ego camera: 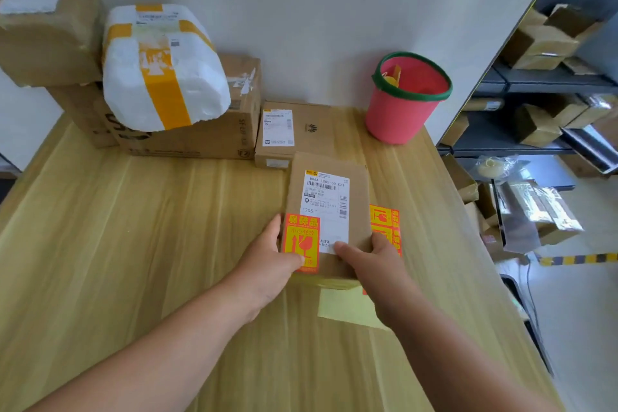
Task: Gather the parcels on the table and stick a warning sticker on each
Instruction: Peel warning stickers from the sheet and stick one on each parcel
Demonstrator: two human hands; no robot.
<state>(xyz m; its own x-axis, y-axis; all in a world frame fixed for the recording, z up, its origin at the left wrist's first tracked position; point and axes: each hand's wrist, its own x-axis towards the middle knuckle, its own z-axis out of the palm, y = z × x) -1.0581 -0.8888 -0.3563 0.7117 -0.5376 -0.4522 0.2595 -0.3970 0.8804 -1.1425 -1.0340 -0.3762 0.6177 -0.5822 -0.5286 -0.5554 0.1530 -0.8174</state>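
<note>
A small brown parcel (pixel 329 164) with a white shipping label lies on the wooden table (pixel 133 244) in front of me. An orange warning sticker (pixel 301 237) sits on its near left corner. My left hand (pixel 271 264) grips the parcel's left edge, thumb on the sticker. My right hand (pixel 374 264) grips the right near corner, thumb on the label. Beside the parcel on the right lies a sheet of orange stickers (pixel 384 221), partly hidden by my right hand. A yellow backing paper (pixel 344 308) lies under my right wrist.
Another flat brown box (pixel 314 127) lies just behind the parcel. A large carton (pixel 200 137) carries a white wrapped parcel (pixel 160 70), with a taped brown parcel (pixel 46 27) at far left. A pink bucket (pixel 401 104) stands back right. Shelves with boxes (pixel 541 43) stand right.
</note>
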